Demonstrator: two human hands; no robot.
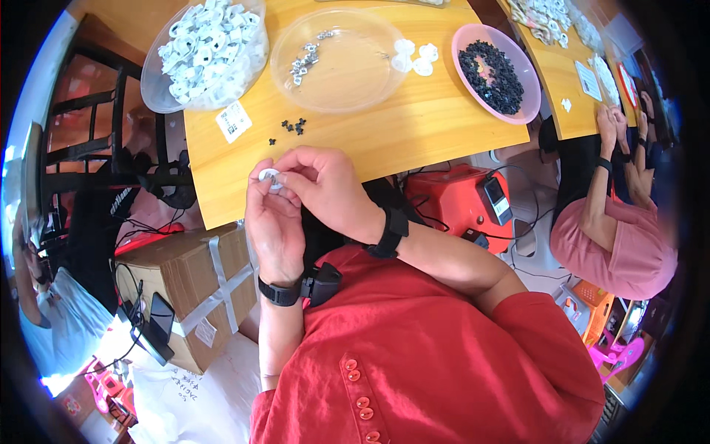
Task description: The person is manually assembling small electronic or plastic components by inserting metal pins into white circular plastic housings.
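Both grips are busy left of centre in the frame: the left hand [277,229] has thumb and fingertips clamped on a small white round piece [269,177], and here is the right hand [329,185], thumb and forefinger pinched on that same piece from its right side! Just above, small black cross-shaped pieces [296,126] lie loose on the yellow bench [436,140], one apart from the rest. Up to the upper centre, a wide clear bowl [355,78] carries little metal parts [304,63] along its left, with white discs [422,67] by its right rim. Upper left, a clear tub [153,87] heaped with white parts [211,52]; upper right, a pink bowl [530,92] full of black pieces [501,89]; and far right, a person in pink [625,244]
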